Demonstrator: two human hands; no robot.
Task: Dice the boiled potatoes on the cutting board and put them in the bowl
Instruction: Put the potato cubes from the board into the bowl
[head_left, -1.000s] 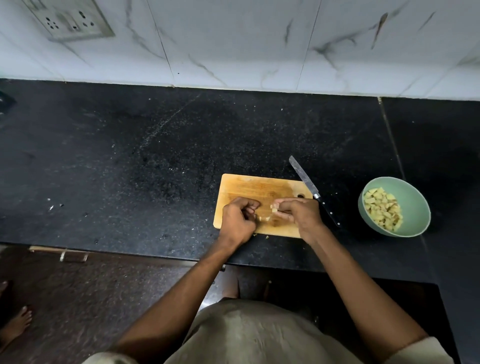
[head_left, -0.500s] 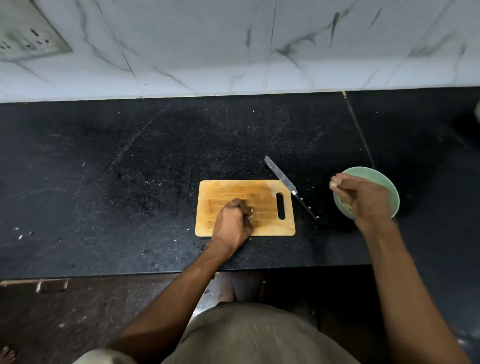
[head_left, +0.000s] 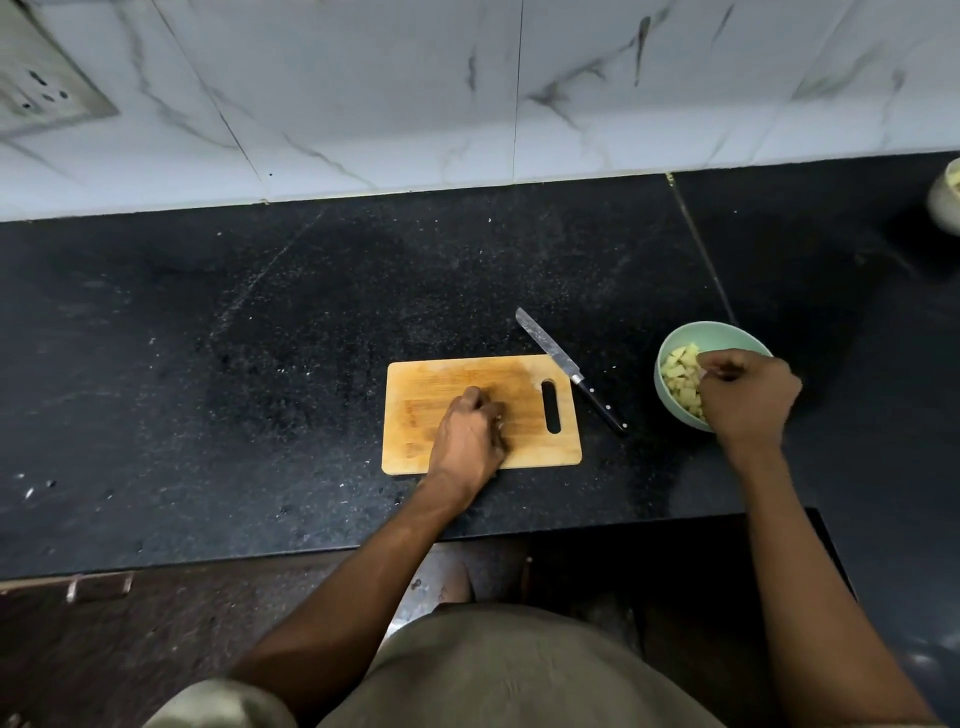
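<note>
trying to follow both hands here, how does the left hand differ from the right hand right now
The left hand rests on the cutting board, while the right hand is over the green bowl of diced potato. The left hand's fingers are curled against the wood; whether they hold scraps cannot be told. The right hand's fingertips point down into the bowl, bunched together. Neither hand holds the knife, which lies between board and bowl.

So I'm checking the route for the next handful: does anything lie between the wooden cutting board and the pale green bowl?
Yes. A steel knife with a black handle lies slantwise on the black counter, between the wooden cutting board and the pale green bowl. It lies flat, so a hand could probably pass over it.
</note>
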